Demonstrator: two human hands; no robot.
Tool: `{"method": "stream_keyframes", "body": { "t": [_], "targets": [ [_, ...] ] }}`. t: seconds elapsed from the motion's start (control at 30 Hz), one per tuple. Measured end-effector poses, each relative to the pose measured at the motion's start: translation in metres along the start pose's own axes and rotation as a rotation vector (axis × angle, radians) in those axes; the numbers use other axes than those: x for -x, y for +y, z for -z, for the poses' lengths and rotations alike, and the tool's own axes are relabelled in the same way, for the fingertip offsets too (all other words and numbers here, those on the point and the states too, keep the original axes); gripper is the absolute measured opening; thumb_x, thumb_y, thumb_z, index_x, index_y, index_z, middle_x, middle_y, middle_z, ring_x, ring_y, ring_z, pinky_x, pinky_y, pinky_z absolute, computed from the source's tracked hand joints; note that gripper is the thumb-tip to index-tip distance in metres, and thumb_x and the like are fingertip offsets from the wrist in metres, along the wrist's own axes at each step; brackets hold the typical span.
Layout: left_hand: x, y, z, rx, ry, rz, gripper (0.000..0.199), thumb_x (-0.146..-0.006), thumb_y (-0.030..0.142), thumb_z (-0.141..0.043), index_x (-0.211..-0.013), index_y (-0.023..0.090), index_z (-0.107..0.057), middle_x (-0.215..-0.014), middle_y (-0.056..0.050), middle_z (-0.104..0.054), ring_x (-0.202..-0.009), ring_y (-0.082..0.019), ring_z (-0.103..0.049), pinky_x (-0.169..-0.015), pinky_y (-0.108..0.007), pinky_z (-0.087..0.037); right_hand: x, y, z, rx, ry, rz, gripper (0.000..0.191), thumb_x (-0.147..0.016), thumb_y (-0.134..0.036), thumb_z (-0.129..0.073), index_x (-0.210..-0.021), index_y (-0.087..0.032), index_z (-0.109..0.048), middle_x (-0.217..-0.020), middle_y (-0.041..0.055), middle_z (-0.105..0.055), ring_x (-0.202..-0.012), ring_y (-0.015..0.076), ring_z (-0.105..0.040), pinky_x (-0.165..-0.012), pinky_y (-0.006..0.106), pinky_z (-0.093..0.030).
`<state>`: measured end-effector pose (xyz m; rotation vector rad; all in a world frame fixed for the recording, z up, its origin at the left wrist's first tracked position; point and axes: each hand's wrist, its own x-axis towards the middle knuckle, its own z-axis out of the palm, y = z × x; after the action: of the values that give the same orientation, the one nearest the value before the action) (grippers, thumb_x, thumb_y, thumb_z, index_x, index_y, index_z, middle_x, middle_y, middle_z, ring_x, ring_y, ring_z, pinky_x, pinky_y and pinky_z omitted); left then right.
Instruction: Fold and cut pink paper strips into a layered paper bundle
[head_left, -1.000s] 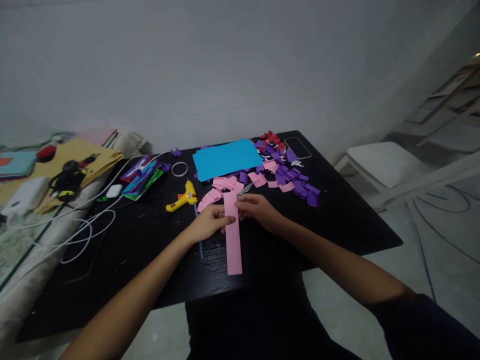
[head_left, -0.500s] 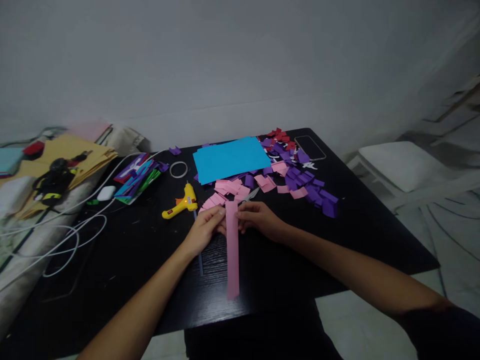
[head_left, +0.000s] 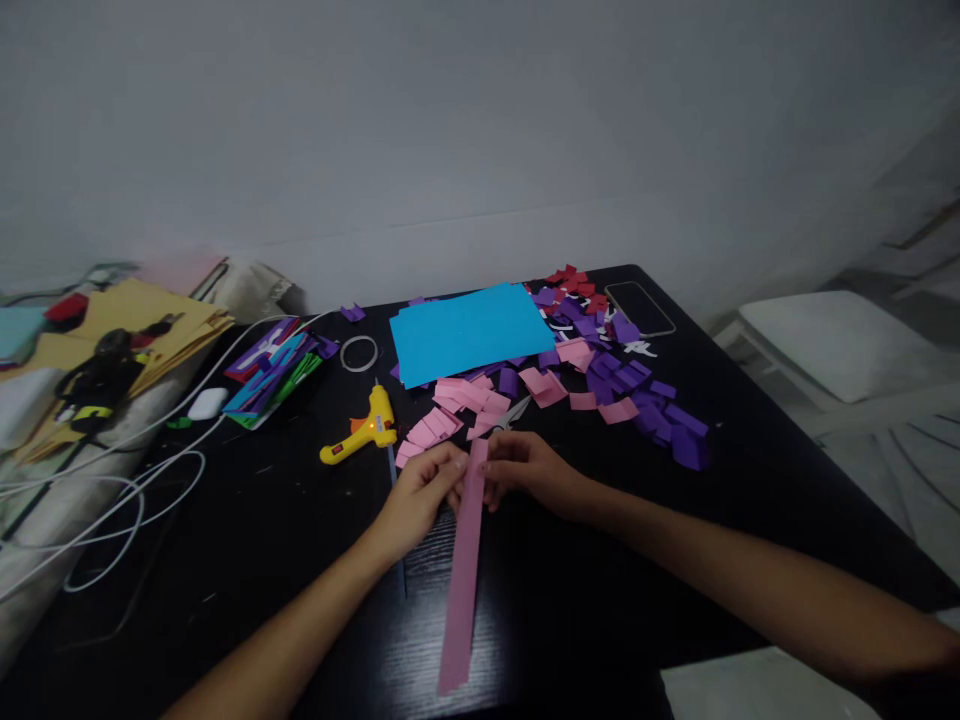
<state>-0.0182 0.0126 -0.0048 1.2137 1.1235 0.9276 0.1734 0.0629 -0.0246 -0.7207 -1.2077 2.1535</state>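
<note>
A long pink paper strip [head_left: 466,570] slants toward me over the black table, its far end pinched between both hands. My left hand [head_left: 424,490] grips its left edge with thumb and fingers closed. On the opposite edge, my right hand [head_left: 529,470] also has its fingers closed on the strip. Just beyond the fingers lie folded pink paper pieces [head_left: 427,432] and a pair of scissors [head_left: 514,413], whose handles are partly hidden. A yellow hot glue gun [head_left: 367,428] rests left of my left hand, with a glue stick [head_left: 401,578] trailing from it.
Blue paper sheets [head_left: 472,330] lie at the back, with purple pieces [head_left: 660,415] and red pieces [head_left: 577,282] to the right. A tape ring [head_left: 359,353], coloured scraps [head_left: 281,370] and white cables [head_left: 142,500] occupy the left. A white stool [head_left: 810,340] stands at right.
The view has shifted, so the table and hands appear lower. The pink strip has tilted, its near end swinging left and toward me. Both hands still hold it.
</note>
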Motion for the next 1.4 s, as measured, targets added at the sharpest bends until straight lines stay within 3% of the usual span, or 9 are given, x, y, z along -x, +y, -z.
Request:
{"method": "stream_keyframes", "body": {
  "t": [0.17, 0.3, 0.47, 0.73, 1.2, 1.4],
  "targets": [
    [-0.0044, 0.0031, -0.0014, -0.031, -0.023, 0.025, 0.052, -0.092, 0.067, -0.059, -0.076, 0.018, -0.06, -0.064, 0.001, -0.058, -0.055, -0.013, -0.051, -0.051, -0.023, -0.041, -0.0037, -0.0061, 0.0065, 0.058, -0.048, 0.019, 0.035, -0.078, -0.039, -0.087, -0.083, -0.015, -0.063, -0.07, 0.0006, -0.071, -0.06, 0.014, -0.07, -0.059, 0.026, -0.059],
    [-0.0031, 0.0003, -0.0023, -0.14, 0.021, -0.058, 0.044, -0.1, 0.056, -0.053, -0.081, 0.018, -0.061, -0.069, 0.002, -0.053, -0.062, -0.013, -0.047, -0.056, -0.023, -0.037, -0.0035, -0.0076, 0.0089, 0.021, -0.027, 0.024, 0.032, -0.081, -0.039, -0.085, -0.083, -0.015, -0.063, -0.067, 0.0001, -0.07, -0.059, 0.0148, -0.069, -0.058, 0.026, -0.058],
    [0.0033, -0.0048, -0.0045, -0.134, -0.013, -0.077, 0.039, -0.106, 0.049, -0.045, -0.089, 0.018, -0.063, -0.075, -0.002, -0.063, -0.065, -0.015, -0.053, -0.061, -0.026, -0.042, -0.0008, -0.0083, 0.0093, -0.008, -0.036, -0.006, 0.03, -0.083, -0.038, -0.084, -0.085, -0.015, -0.064, -0.068, 0.0006, -0.07, -0.058, 0.0139, -0.069, -0.059, 0.025, -0.056],
    [0.0023, -0.0026, -0.0045, -0.048, -0.069, -0.061, 0.036, -0.105, 0.047, -0.047, -0.089, 0.019, -0.062, -0.07, -0.001, -0.065, -0.057, -0.014, -0.059, -0.054, -0.024, -0.045, 0.0007, -0.0105, 0.0091, -0.02, -0.042, -0.052, 0.03, -0.084, -0.037, -0.084, -0.085, -0.015, -0.064, -0.07, 0.0008, -0.071, -0.057, 0.0126, -0.068, -0.059, 0.024, -0.054],
    [0.0036, -0.0032, -0.0029, -0.073, -0.101, -0.047, 0.039, -0.106, 0.048, -0.047, -0.088, 0.016, -0.061, -0.069, -0.002, -0.065, -0.057, -0.012, -0.059, -0.055, -0.022, -0.046, 0.0019, -0.0078, 0.0078, 0.029, -0.034, -0.062, 0.038, -0.081, -0.042, -0.086, -0.084, -0.015, -0.061, -0.068, -0.0004, -0.068, -0.058, 0.0123, -0.065, -0.06, 0.025, -0.053],
    [0.0045, -0.0035, -0.0024, -0.094, -0.118, -0.064, 0.035, -0.106, 0.044, -0.047, -0.088, 0.017, -0.061, -0.068, 0.0, -0.061, -0.058, -0.011, -0.058, -0.055, -0.02, -0.043, 0.0046, -0.0077, 0.0086, 0.097, -0.029, -0.063, 0.034, -0.084, -0.04, -0.083, -0.083, -0.015, -0.06, -0.061, -0.0032, -0.062, -0.052, 0.0093, -0.057, -0.053, 0.021, -0.044]
  ]
}}
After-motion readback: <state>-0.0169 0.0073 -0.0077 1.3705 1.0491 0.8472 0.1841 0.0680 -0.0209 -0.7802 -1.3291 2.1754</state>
